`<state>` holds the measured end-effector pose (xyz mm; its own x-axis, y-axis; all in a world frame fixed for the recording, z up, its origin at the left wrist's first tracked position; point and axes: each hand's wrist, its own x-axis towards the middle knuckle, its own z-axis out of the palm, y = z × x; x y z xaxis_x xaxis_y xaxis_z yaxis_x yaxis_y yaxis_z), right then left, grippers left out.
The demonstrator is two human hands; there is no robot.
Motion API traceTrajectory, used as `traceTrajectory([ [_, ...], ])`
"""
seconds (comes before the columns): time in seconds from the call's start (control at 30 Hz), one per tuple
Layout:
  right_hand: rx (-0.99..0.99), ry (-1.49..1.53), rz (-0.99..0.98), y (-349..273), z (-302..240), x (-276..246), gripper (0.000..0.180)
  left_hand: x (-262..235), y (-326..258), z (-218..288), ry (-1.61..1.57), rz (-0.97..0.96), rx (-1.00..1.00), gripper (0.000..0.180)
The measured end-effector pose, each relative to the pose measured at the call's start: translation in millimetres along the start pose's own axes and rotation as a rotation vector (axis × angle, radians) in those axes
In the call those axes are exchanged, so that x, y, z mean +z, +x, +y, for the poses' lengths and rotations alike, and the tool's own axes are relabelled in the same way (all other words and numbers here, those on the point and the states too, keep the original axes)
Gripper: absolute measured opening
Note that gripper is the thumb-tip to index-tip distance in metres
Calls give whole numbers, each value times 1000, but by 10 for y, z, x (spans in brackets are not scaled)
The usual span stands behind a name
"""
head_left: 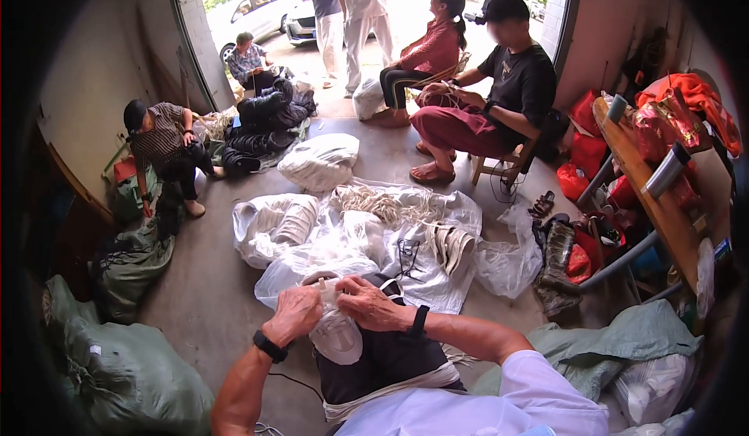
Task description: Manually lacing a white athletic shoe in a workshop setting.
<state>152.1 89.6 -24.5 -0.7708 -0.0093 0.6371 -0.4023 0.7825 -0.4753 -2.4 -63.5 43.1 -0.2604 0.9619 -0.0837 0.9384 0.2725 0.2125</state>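
A white shoe (337, 341) rests on my dark-clad lap, its rounded toe pointing toward me. My left hand (299, 312) is closed on the shoe's left side, near the lacing area. From the other side, my right hand (370, 305) pinches at the same part with its fingertips. A thin white strand shows beside the right hand; whether the fingers hold it is hidden. Just beyond the hands lies a white plastic sheet (449, 292), bearing a bundle of cream laces (367, 202) and a stack of pale curved shoe pieces (450, 247).
More stacked pale pieces (296, 221) and a full white sack (320, 161) lie farther off. Green sacks (129, 366) stand at left. A wooden board (647, 179) leans among red bags at right. Seated people work around, one in a black cap (505, 7); black shoes (257, 136) are piled back left.
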Motion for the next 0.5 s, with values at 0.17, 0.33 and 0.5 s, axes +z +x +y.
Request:
traceTrajectory([
  [0.17,-13,-7,-11,58,15,9,13,219,-77,13,45,200,-112,16],
  [0.33,-13,18,-14,77,38,4,13,329,-56,57,56,257,-105,13],
  [0.5,4,41,-18,88,41,-1,14,211,-102,149,-70,263,-62,8],
])
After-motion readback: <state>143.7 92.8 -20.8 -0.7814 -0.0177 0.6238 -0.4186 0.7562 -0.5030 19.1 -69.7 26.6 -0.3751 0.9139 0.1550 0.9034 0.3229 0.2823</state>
